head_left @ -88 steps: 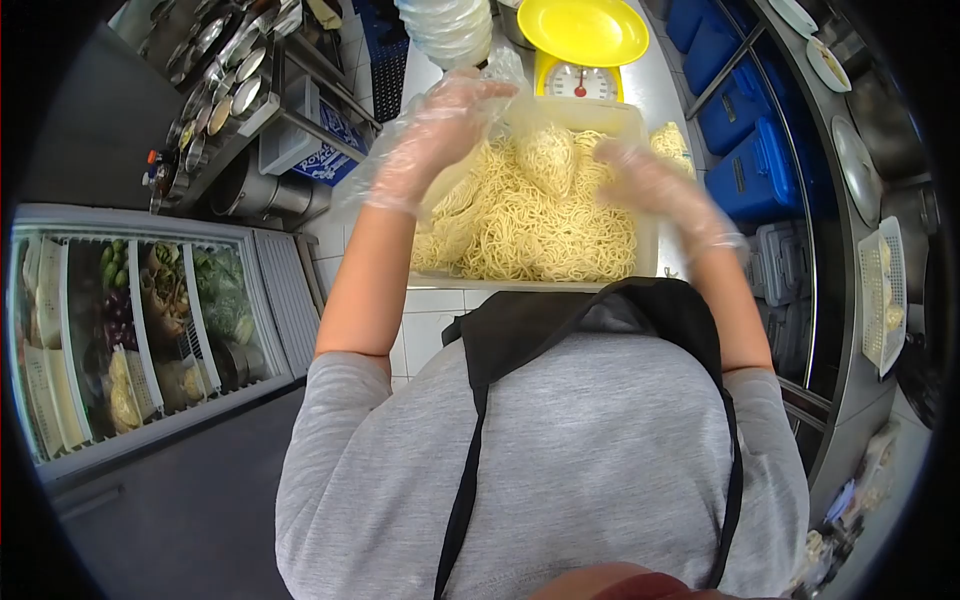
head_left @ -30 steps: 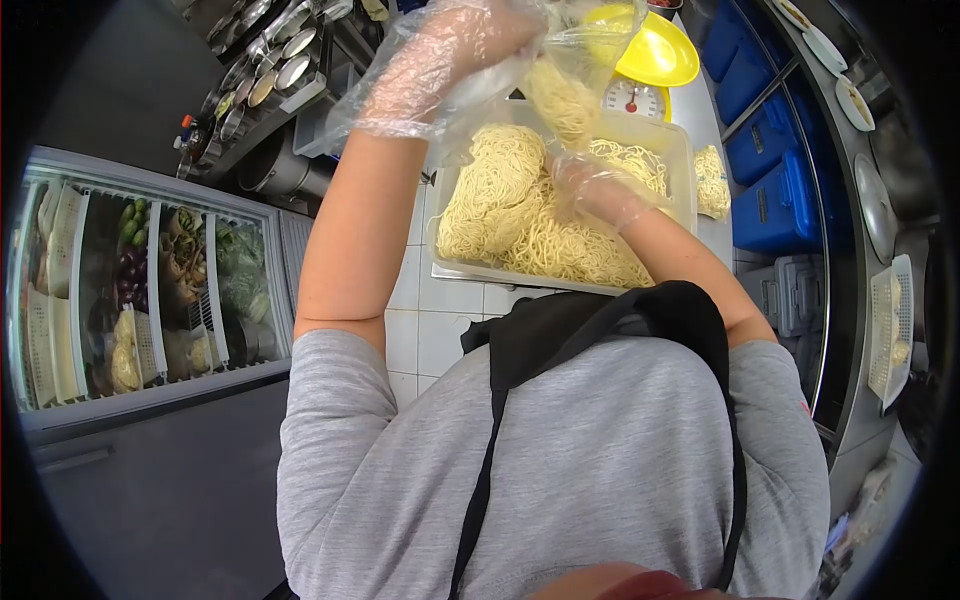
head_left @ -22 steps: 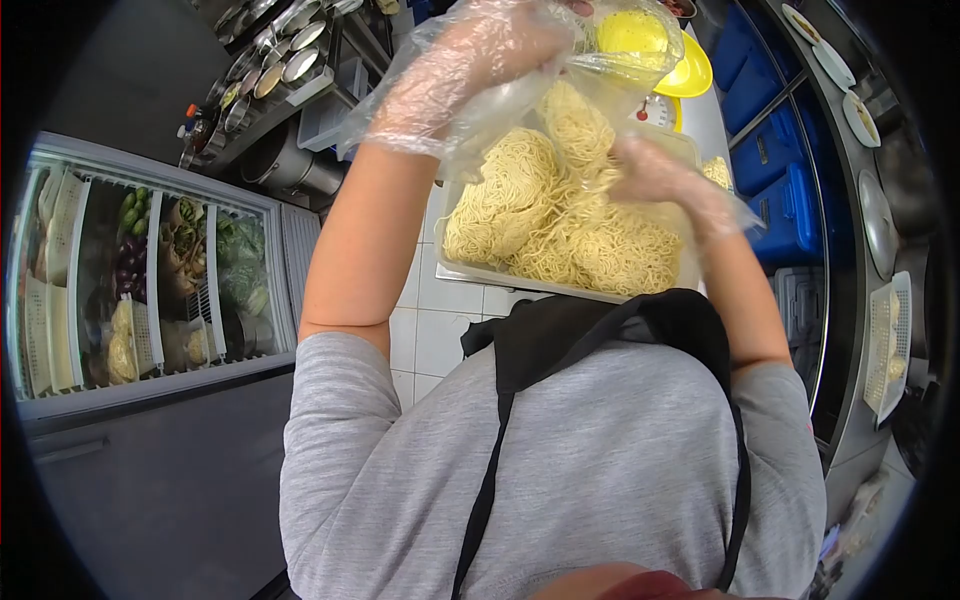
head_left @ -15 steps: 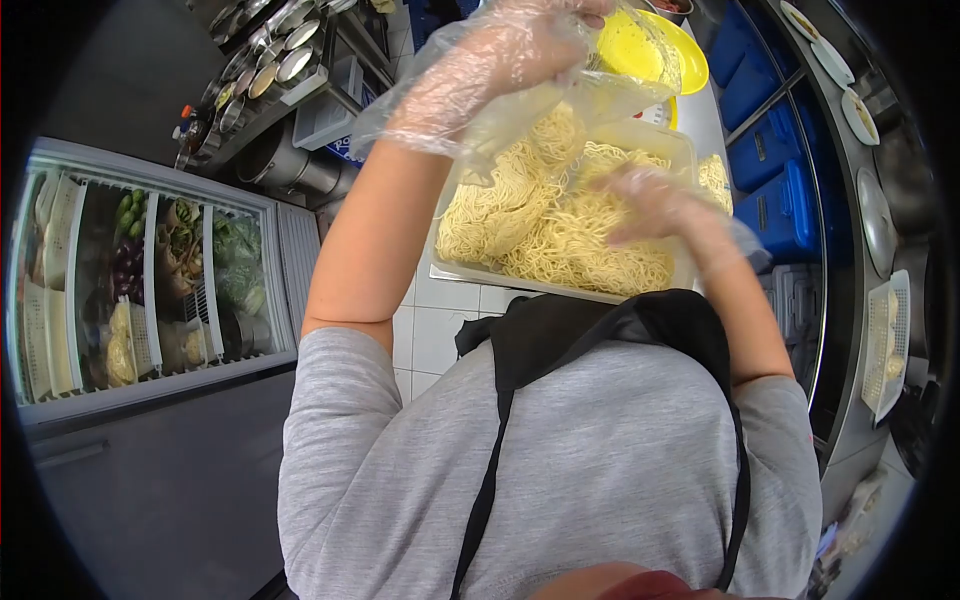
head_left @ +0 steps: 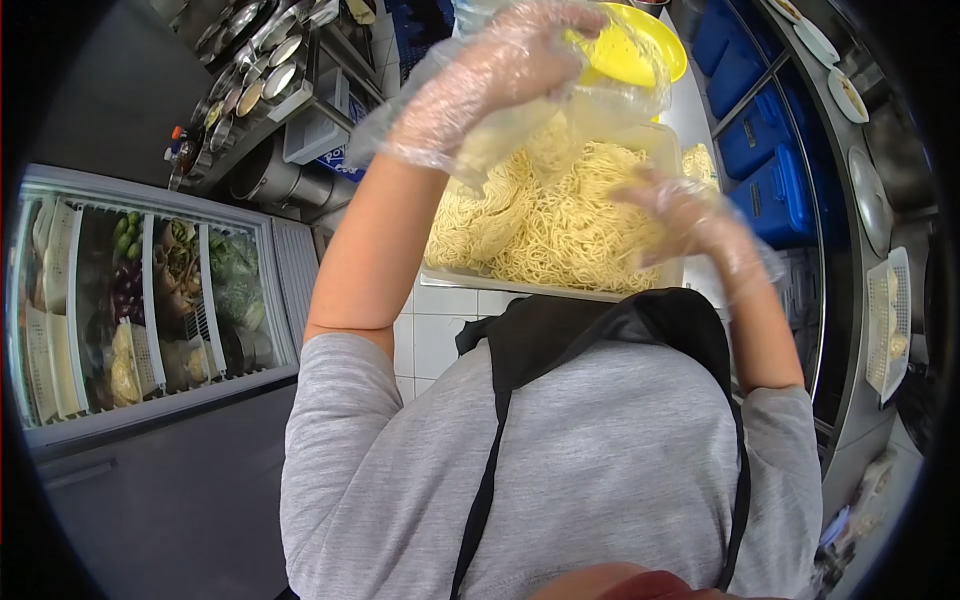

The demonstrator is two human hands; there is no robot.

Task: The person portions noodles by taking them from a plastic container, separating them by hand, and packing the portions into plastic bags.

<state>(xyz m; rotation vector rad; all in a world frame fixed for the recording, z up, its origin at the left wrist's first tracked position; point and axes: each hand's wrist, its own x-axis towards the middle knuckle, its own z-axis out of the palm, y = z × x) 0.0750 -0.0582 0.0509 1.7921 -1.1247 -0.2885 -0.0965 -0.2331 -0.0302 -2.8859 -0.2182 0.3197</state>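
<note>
My left hand (head_left: 525, 60), in a clear plastic glove, is closed on the top of a clear plastic bag (head_left: 625, 85). Some noodles lie in the bag's lower part, which hangs over the tub. Below it, a translucent tub (head_left: 665, 150) holds a large heap of yellow noodles (head_left: 570, 230). Over the tub's right side is my right hand (head_left: 690, 220), also gloved, fingers spread and slightly blurred, with nothing seen in it. Behind the bag is a yellow scale pan (head_left: 662, 45); the dial is hidden.
A packed bag of noodles (head_left: 699, 163) lies right of the tub on the steel table. Blue bins (head_left: 775, 195) stand farther right. At the left are a glass-topped fridge (head_left: 150, 300) with vegetables and a rack of metal lids and ladles (head_left: 250, 95).
My left hand has taken hold of the bag and lifted it, with noodles now inside. My right hand was among the noodles a second ago and has moved right, its fingers spreading.
</note>
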